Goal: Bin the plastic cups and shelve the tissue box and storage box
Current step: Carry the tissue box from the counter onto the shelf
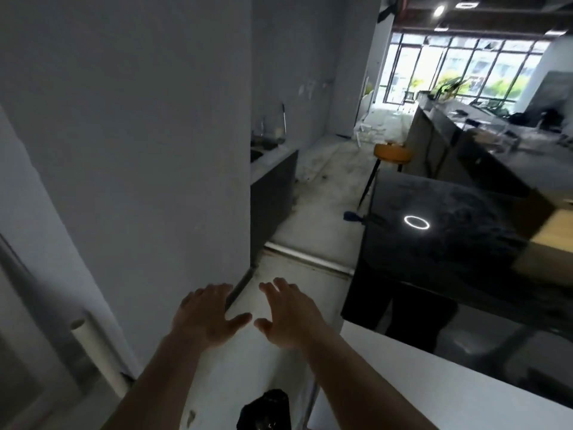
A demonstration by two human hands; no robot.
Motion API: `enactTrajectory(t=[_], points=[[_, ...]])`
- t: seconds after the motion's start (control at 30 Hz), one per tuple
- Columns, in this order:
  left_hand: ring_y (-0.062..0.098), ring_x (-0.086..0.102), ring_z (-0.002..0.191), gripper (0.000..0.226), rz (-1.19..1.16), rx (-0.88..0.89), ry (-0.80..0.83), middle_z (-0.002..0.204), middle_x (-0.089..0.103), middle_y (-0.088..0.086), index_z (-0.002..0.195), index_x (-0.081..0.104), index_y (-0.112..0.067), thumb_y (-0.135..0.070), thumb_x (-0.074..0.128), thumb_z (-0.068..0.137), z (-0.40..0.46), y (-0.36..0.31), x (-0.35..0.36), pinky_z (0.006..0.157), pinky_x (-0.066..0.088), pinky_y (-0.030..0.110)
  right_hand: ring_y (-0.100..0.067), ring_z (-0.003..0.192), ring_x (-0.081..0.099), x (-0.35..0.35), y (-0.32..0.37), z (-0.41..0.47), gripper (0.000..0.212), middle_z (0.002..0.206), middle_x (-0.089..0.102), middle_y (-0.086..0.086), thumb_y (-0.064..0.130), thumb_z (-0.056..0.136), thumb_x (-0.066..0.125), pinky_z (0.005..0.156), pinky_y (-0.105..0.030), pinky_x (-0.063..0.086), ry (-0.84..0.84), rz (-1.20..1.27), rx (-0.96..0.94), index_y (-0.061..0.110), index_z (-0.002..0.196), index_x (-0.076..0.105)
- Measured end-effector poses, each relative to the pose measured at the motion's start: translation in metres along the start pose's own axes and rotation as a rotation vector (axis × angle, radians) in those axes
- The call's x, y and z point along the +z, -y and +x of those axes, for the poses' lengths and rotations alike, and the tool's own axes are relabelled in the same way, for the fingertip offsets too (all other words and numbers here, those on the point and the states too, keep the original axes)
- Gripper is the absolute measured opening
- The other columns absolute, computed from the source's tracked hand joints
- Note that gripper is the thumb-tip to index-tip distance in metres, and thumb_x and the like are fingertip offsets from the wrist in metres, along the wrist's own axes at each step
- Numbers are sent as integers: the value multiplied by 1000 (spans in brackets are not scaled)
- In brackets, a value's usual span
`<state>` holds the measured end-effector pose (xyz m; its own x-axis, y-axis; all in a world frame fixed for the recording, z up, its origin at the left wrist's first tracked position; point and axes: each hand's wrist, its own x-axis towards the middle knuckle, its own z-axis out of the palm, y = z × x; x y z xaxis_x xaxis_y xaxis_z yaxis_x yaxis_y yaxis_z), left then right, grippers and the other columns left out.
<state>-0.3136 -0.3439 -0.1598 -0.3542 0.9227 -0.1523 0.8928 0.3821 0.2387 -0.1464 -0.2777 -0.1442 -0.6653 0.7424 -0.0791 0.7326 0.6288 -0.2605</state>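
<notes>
Head view: two bare hands, left hand (207,318) and right hand (290,315), each grip apart (fingers spread, holding nothing).

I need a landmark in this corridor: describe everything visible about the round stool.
The stool stands upright on the pale floor, mid-corridor, beside the end of the long counter and beyond the glossy black table. Its seat is a thick round disc, orange-yellow, seemingly padded. Thin dark legs splay outward beneath it; one long leg shows clearly, the others are hidden behind the table. Nothing rests on it, and neither hand is near it.
</notes>
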Motion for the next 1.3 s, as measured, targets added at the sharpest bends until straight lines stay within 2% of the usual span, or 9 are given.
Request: enactTrajectory(t=[0.23,0.43,0.6,0.8,1.0,1.13,1.3], points=[[26,40,145,83,-65,83,-159,160,41,1,157,27,-30,-70,52,88,4,-56,-66,119,33,44,-34,137,44,-92,-17,-28,70,153,41,-9,42,93,64,108,-48,44,-190,-20,37,20,153,34],[27,46,139,78,-143,249,-249,152,47,4,154,33,-27,-64,56,90,10,-145,-97,112,38,42,-32,139,41,-158,-72,-66,72,154,39,-8,44,92,65,109,-49,44,-332,-89,168,23,154,34],[29,47,139,76,-285,353,-259,153,47,3,151,37,-31,-68,53,87,19,-234,-108,111,41,44,-32,139,41,-208,-137,-113,68,152,40,-7,44,91,65,110,-47,42,-437,-88,324,24,150,38],[27,41,145,76,-563,485,-191,157,43,4,153,39,-25,-62,58,90,26,-357,-98,115,34,41,-34,135,47,-253,-244,-177,67,148,42,-7,42,90,68,107,-45,46,-542,-16,582,23,149,41],[27,39,146,78,-652,503,-52,161,38,3,154,36,-27,-64,57,90,43,-461,-62,115,35,43,-35,132,50,-271,-351,-213,65,146,46,-11,44,90,67,105,-44,45,-623,130,744,23,147,43],[27,40,146,78,-751,447,51,161,38,3,154,34,-29,-64,59,88,60,-520,-40,115,37,44,-36,139,44,-266,-408,-208,75,154,39,-12,45,91,67,110,-44,40,-651,307,769,19,153,34],[27,34,149,78,-960,348,179,165,33,4,157,29,-31,-63,56,92,80,-587,-17,117,31,45,-36,151,22,-249,-453,-186,94,166,20,-11,43,92,68,119,-49,28,-691,551,747,18,161,9]])
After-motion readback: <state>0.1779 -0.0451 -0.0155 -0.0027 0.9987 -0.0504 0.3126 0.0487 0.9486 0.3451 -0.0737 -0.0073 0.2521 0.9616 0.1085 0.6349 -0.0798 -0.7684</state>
